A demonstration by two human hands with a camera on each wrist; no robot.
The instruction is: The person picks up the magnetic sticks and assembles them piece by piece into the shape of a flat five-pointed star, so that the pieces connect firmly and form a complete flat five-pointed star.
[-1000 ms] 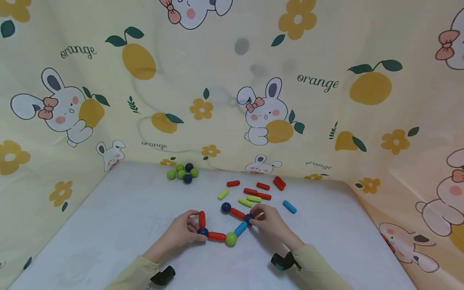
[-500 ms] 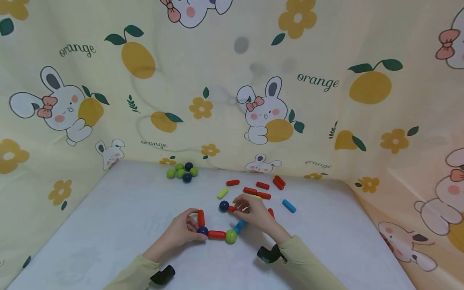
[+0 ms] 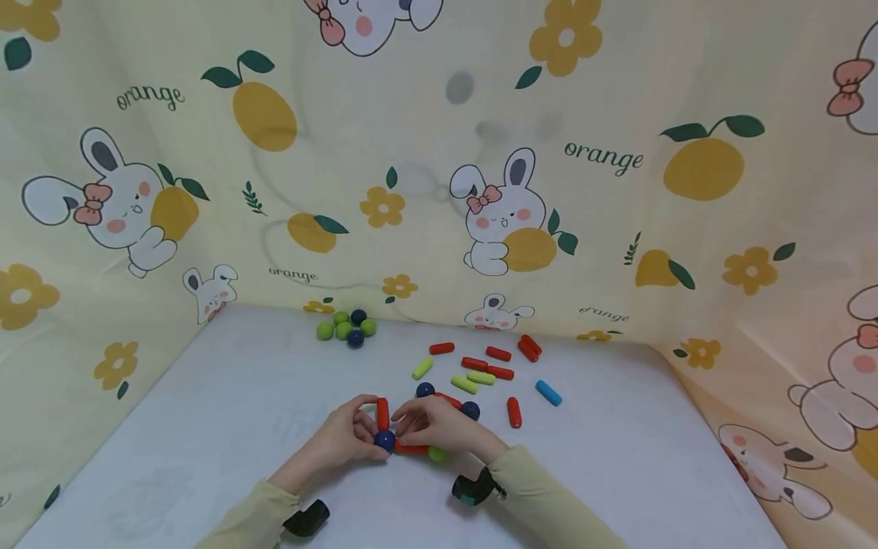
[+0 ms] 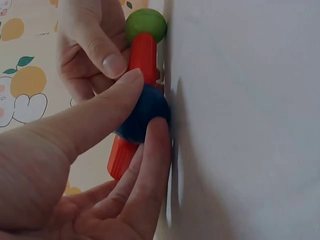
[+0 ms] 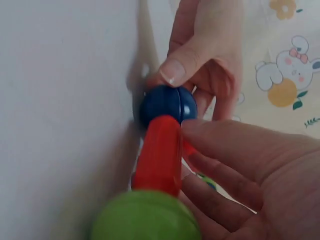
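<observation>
In the head view my left hand (image 3: 346, 431) holds a dark blue ball (image 3: 385, 441) between thumb and fingers. From this ball one red rod (image 3: 382, 414) points away from me, and another red rod (image 4: 144, 57) runs right to a green ball (image 4: 146, 26). My right hand (image 3: 442, 423) is close to the blue ball, thumb beside the joint with the rod and fingertips apart. No grip by it is plain. Beyond the right hand, a second dark blue ball (image 3: 469, 411) joins a partly covered red rod (image 3: 449, 399) and a third dark blue ball (image 3: 425, 390).
Several green and dark blue balls (image 3: 344, 329) cluster at the back left of the white table (image 3: 206, 427). Loose red rods (image 3: 475, 363), yellow-green rods (image 3: 464, 383) and one blue rod (image 3: 548, 393) lie at the back right. A single red rod (image 3: 514, 412) lies right of the right hand.
My right hand has left the right-hand dark blue ball and moved left, close to the left hand. It now covers the linking blue rod and uncovers a loose red rod. The left hand keeps its hold.
</observation>
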